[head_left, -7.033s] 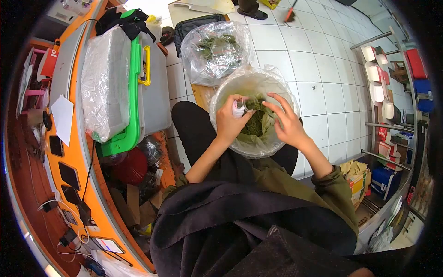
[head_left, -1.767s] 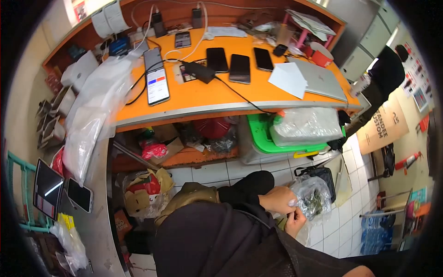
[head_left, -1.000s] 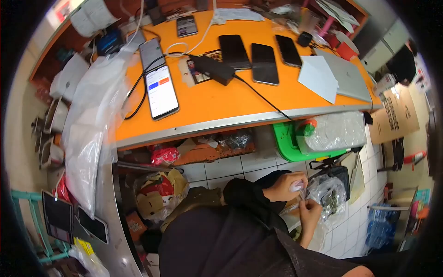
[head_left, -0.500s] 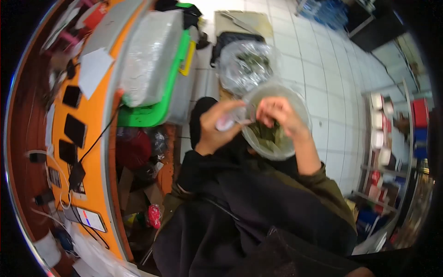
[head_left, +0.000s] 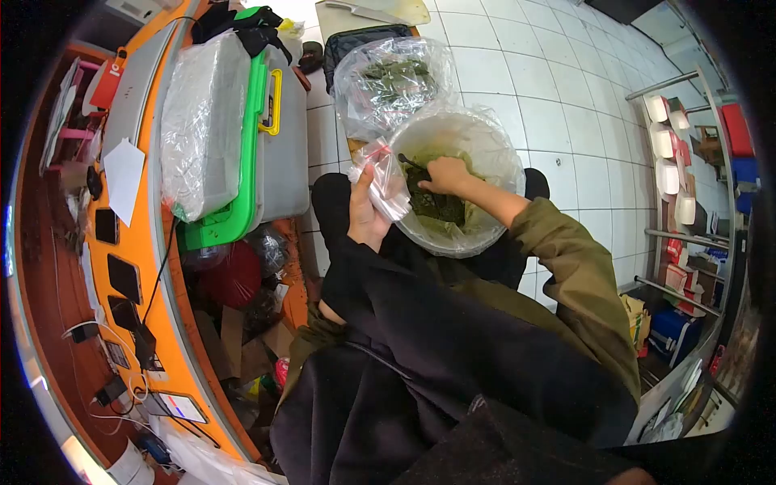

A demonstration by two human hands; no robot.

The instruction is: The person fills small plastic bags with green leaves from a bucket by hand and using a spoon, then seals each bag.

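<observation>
My left hand (head_left: 366,217) is closed around a bundle of small clear plastic bags (head_left: 390,187) with red stripes near their tops. It holds them upright at the left side of a round tub (head_left: 508,153) lined with clear plastic. Inside the tub lies green, leafy or powdery material (head_left: 443,212). Reaching in from the right, my right hand (head_left: 449,175) grips a thin black handle (head_left: 411,163); the working end of this tool cannot be made out. Behind the tub sits a clear plastic bag (head_left: 368,101) with green leaves (head_left: 396,74) in it.
At left runs an orange counter (head_left: 144,279) with phones and cables. Beside it stands a grey storage box (head_left: 283,149) with a green lid, bearing a plastic-wrapped pack (head_left: 202,125). A knife (head_left: 368,12) lies on a board (head_left: 408,10) ahead. A metal rack (head_left: 687,234) holds boxes at right.
My right hand has gone from above the tub down into it and now grips the black handle. My left hand has turned the bags more upright. The camera view has shifted.
</observation>
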